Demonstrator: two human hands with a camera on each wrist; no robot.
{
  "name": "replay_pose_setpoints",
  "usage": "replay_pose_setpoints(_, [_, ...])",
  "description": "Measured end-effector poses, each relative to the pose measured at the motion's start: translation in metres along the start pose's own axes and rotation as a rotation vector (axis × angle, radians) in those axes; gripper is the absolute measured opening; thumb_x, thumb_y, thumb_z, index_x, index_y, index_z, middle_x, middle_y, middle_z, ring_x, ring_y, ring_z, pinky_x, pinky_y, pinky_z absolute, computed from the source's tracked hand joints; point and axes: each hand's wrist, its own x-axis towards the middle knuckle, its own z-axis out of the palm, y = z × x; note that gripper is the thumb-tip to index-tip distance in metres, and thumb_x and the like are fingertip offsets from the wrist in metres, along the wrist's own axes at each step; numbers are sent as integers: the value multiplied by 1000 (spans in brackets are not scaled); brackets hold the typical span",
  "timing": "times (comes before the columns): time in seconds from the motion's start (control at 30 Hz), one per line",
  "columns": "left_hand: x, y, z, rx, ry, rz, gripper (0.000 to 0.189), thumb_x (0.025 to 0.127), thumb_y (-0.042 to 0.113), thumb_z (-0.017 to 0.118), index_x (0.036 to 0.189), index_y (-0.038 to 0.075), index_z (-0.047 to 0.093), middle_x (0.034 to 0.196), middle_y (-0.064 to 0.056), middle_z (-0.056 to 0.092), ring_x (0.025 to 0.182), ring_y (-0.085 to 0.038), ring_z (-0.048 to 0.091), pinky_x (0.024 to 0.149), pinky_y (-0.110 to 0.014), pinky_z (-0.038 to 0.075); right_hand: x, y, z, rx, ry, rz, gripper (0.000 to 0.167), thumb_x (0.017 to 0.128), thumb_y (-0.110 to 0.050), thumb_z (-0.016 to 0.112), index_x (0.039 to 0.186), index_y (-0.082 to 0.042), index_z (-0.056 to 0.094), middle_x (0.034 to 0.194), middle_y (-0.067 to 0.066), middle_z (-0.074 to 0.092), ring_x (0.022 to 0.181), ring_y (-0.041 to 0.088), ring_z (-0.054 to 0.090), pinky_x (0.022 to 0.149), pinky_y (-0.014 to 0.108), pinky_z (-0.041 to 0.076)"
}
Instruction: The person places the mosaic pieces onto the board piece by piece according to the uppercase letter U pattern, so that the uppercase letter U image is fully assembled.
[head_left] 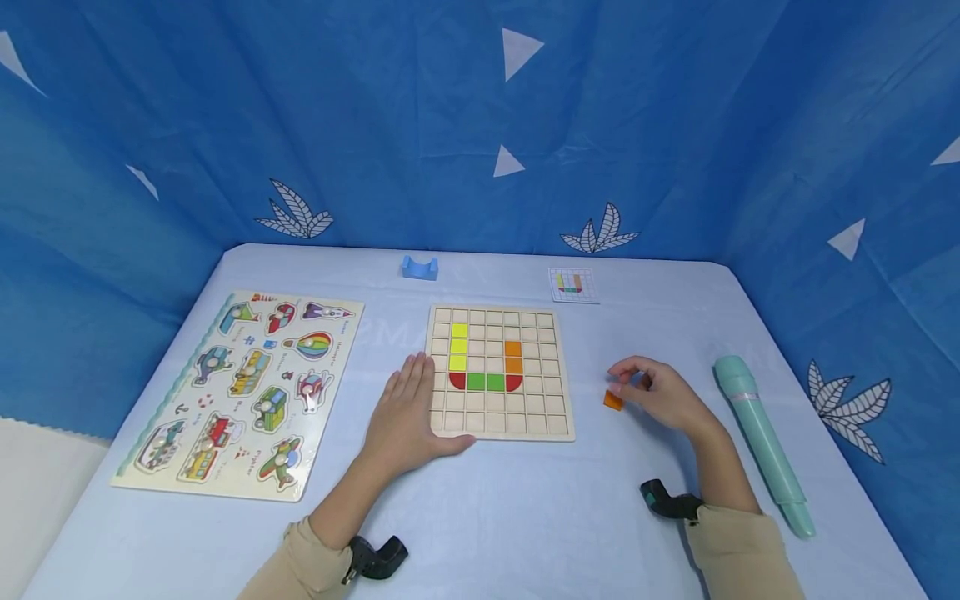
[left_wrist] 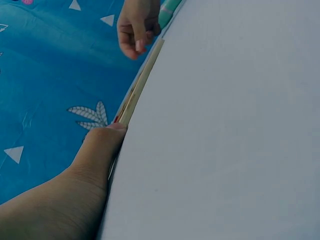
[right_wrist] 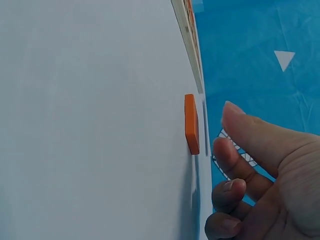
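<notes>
A wooden grid board (head_left: 537,403) lies mid-table, bearing yellow, green, red and orange tiles in a U shape. Against its left edge rests my left hand (head_left: 403,418), fingers straight and thumb along the front edge; the left wrist view shows that thumb (left_wrist: 102,145) at the board's side. Right of the board, an orange tile (head_left: 613,402) lies on the table. My right hand (head_left: 660,395) hovers just beside it, fingers loosely bent. In the right wrist view a gap separates the orange tile (right_wrist: 191,125) from the thumb and fingers, which hold nothing.
A vehicle picture puzzle (head_left: 300,442) lies at the left. Behind the board are a small blue stand (head_left: 420,268) and a pattern card (head_left: 573,285) with a similar U. A mint-green tube (head_left: 765,446) lies at the right. Blue cloth (head_left: 420,125) hangs behind the table.
</notes>
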Motion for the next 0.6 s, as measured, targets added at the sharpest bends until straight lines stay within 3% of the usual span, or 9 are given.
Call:
replay_pose_setpoints(0.3, [-1, 1, -1, -1, 8, 6, 132, 67, 84, 62, 158, 2, 14, 168, -13, 11, 157, -27, 7, 126, -49, 15, 0, 5, 4, -29, 12, 21, 26, 88, -23, 75, 111, -12, 69, 98, 7, 61, 73, 20, 47, 61, 27, 41])
replay_pose_setpoints(0.6, [-1, 1, -2, -10, 6, 0, 132, 67, 83, 64, 158, 2, 15, 167, -13, 11, 156, -28, 7, 126, -49, 14, -2, 10, 5, -24, -9, 5, 36, 83, -29, 81, 111, -10, 70, 102, 8, 63, 84, 22, 48, 70, 29, 42])
